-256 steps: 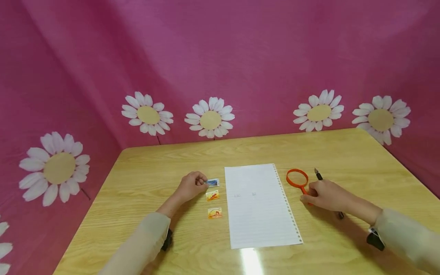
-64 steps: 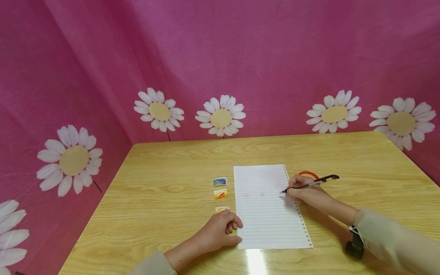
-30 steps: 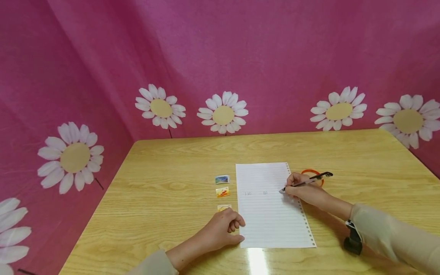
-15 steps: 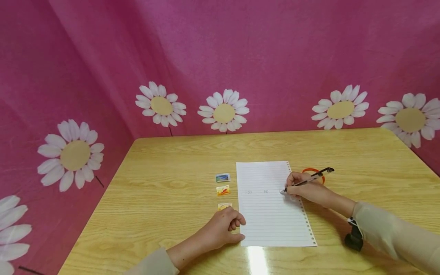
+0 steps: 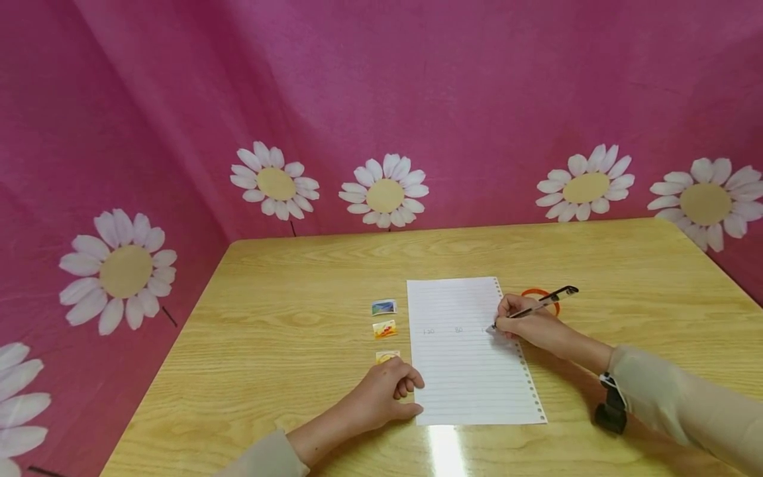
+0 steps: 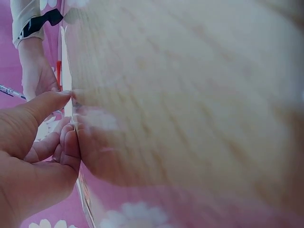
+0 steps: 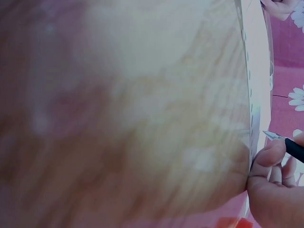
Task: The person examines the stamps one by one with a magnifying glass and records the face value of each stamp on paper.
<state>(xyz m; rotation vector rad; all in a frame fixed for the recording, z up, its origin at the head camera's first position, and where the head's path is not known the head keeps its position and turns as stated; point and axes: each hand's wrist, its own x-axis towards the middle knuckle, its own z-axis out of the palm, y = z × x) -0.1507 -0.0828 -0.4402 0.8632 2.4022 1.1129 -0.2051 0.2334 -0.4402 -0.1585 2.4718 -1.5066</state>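
Note:
My right hand (image 5: 533,322) pinches a slim black-and-clear pen (image 5: 552,297), its tip on the white ruled paper (image 5: 471,384). The metal pen tip (image 7: 271,135) and dark grip show in the right wrist view. Faint handwriting runs across one line: "120", "80" and a small stroke beside the pen tip. My left hand (image 5: 384,394) rests at the paper's left edge, thumb and loosely bent fingertips touching it. The lowest of three small stamp-like pictures (image 5: 387,356), a yellow one, is partly covered by that hand. Above it lie a yellow-red picture (image 5: 385,330) and a blue one (image 5: 384,307).
An orange-rimmed magnifying glass (image 5: 557,306) lies behind my right hand, its handle hidden. Everything lies on a wooden table (image 5: 286,318), with a pink flowered cloth (image 5: 465,99) hanging behind and at the left.
Since the oldest frame, my left hand moved from the blue picture to the paper edge; my right hand took the pen to the paper. In the last second, a small stroke appeared right of "80".

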